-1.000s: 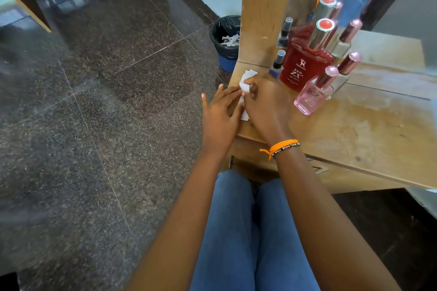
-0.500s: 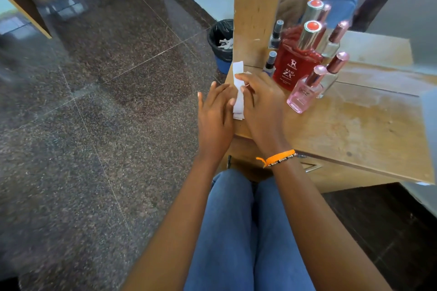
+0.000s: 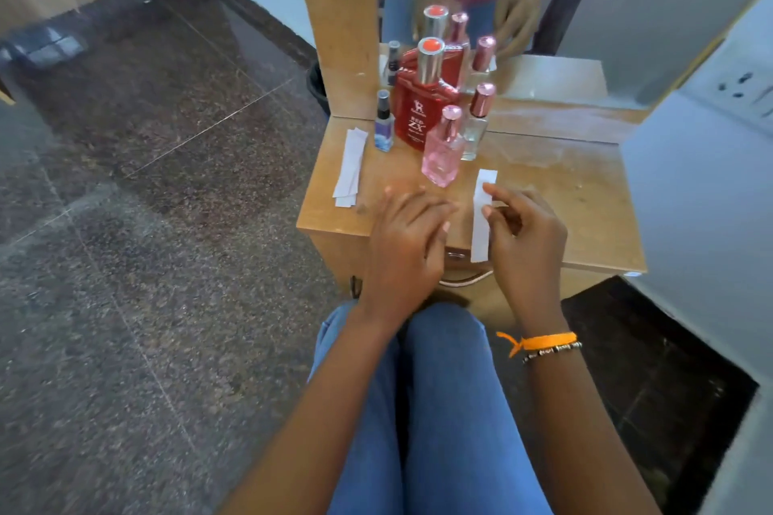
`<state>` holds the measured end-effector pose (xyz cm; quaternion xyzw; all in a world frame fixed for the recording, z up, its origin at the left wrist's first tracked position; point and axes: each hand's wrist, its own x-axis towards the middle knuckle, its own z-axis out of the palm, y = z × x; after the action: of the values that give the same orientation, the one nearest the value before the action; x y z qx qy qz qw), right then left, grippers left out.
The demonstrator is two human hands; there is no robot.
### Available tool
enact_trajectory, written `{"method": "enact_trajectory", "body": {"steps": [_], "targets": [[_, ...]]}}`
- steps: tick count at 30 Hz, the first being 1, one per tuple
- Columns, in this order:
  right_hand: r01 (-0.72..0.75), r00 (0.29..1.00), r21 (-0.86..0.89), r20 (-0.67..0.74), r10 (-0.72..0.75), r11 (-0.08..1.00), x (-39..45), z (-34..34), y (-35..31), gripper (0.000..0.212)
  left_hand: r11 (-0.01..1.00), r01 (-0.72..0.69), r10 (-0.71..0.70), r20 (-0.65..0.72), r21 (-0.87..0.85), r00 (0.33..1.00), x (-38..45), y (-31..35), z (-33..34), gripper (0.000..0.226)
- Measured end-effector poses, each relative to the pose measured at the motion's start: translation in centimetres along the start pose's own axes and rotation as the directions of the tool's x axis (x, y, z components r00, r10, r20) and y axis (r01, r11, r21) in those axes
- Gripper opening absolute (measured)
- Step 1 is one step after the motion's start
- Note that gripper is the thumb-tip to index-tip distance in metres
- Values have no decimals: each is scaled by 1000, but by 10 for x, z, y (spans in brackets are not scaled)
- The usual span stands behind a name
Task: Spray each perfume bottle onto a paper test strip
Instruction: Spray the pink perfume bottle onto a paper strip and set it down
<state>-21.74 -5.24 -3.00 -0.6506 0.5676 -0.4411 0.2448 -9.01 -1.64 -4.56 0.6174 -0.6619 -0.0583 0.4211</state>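
My right hand (image 3: 523, 234) pinches one white paper strip (image 3: 482, 217) upright over the front of the wooden dresser top (image 3: 564, 197). My left hand (image 3: 408, 238) hovers beside it, fingers apart, holding nothing. A small stack of spare strips (image 3: 350, 167) lies at the top's left edge. Behind stand the bottles: a small blue spray bottle (image 3: 384, 125), a large red bottle (image 3: 420, 105) with a silver cap, a pink square bottle (image 3: 443, 151) and a clear bottle (image 3: 477, 123), both with rose caps.
A mirror (image 3: 523, 4) rises behind the bottles and doubles them. A black bin (image 3: 316, 86) sits on the dark granite floor left of the dresser. A pale wall with a socket (image 3: 740, 90) stands close on the right. My jeans-clad knees (image 3: 439, 389) are below the drawer.
My right hand has lifted one strip off the stack at the left edge and carried it right, to the front centre. My left hand let go of the stack and followed.
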Motion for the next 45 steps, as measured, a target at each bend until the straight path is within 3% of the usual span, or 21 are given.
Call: {"method": "enact_trajectory", "body": {"steps": [8,16,20,23,29,34,37,40,43,45], "targets": [[-2,998,-167,59,12,986,30,6,31,30,997,-32,14,226,73,974,8,5,20,29],[86,989,-245,136,-53,966,30,6,35,30,996,-45,27,230,73,973,7,4,19,28],[88,994,-162,84,-75,983,29,3,27,32,999,22,-19,133,-24,991,7,5,15,21],[135,991,-97,21,-134,986,29,4,10,26,987,132,-130,26,-96,991,11,6,7,14],[142,989,-60,61,-138,988,38,27,-15,38,948,260,-284,-115,-184,952,25,2,-4,17],[92,995,-32,45,-91,995,46,35,-19,24,869,341,-374,-25,-358,927,36,-1,-8,36],[115,987,40,104,-118,993,43,27,-18,22,835,348,-339,100,-425,935,40,-8,-10,47],[98,978,128,169,-119,987,37,17,-23,25,778,377,-290,245,-503,925,42,-10,-16,43],[35,978,217,194,-78,976,33,5,-33,29,781,349,-287,199,-518,937,40,-6,-22,38],[17,990,276,130,-55,961,33,-3,-42,32,802,316,-275,156,-506,949,37,-2,-24,34]]}}
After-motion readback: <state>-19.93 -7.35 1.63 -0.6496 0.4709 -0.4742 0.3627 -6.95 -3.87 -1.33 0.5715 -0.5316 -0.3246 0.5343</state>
